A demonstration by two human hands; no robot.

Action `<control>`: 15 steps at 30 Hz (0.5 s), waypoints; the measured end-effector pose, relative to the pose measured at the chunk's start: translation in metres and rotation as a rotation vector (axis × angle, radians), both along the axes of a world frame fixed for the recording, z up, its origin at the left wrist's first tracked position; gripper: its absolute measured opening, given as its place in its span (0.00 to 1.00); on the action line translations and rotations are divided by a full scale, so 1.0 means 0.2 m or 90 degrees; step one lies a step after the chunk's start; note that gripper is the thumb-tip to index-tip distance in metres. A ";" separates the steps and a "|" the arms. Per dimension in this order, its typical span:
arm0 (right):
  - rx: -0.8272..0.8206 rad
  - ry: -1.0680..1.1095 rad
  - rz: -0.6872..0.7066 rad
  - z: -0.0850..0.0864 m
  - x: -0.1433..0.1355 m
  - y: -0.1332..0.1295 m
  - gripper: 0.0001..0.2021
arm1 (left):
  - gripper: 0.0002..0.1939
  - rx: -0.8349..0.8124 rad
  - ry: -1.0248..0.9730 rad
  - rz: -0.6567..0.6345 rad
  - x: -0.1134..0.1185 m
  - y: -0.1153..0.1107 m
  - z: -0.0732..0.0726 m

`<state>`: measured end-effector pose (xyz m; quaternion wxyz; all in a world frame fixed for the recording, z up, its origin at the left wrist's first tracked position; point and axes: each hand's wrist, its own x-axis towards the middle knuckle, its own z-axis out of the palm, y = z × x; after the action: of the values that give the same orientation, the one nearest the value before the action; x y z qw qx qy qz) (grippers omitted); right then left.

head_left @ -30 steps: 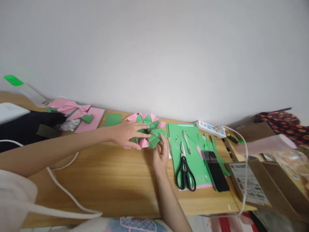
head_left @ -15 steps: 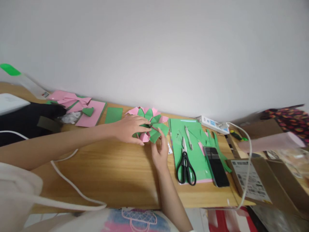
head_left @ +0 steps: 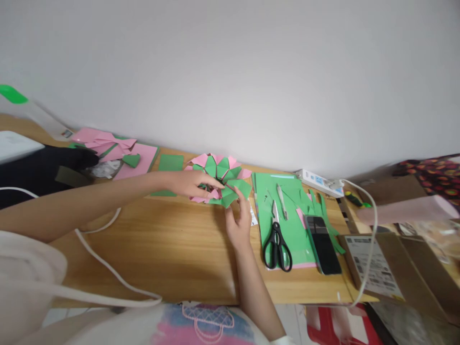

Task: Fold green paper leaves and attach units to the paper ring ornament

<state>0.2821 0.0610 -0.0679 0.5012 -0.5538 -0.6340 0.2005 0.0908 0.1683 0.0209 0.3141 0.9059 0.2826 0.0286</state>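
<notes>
A paper flower point(head_left: 222, 167) with folded green petals inside and pink ones outside lies on the wooden table near the wall. My left hand point(head_left: 192, 183) reaches over its left side. The index finger stretches to the flower's middle, and the thumb lies apart from it by a pink petal. On the right side, my right hand point(head_left: 240, 221) holds a green paper petal point(head_left: 235, 186) at its edge between fingers and thumb. Part of the flower's lower left is hidden under my left hand.
Black-handled scissors point(head_left: 276, 244), a pen point(head_left: 282, 201) and a phone point(head_left: 323, 244) lie on green paper sheets point(head_left: 294, 256) at the right. Beyond are a power strip point(head_left: 318, 182) and a cardboard box point(head_left: 381, 268). Pink paper point(head_left: 138, 160) lies left; a white cable point(head_left: 108, 275) crosses the table.
My left hand has shifted slightly back and to the left, its fingers drawn closer, uncovering more of the flower's green petals. My right hand stays at the same petal.
</notes>
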 end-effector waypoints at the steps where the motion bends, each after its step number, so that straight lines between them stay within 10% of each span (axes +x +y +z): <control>1: 0.001 -0.002 0.000 0.00 0.00 0.00 0.25 | 0.22 -0.031 0.004 -0.009 0.00 0.01 0.00; 15: 0.013 -0.049 0.003 0.01 0.00 0.01 0.23 | 0.18 -0.152 0.005 -0.005 -0.01 0.06 0.03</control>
<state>0.2828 0.0621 -0.0656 0.4813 -0.5547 -0.6561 0.1738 0.0887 0.1806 0.0266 0.4190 0.8632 0.2815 -0.0101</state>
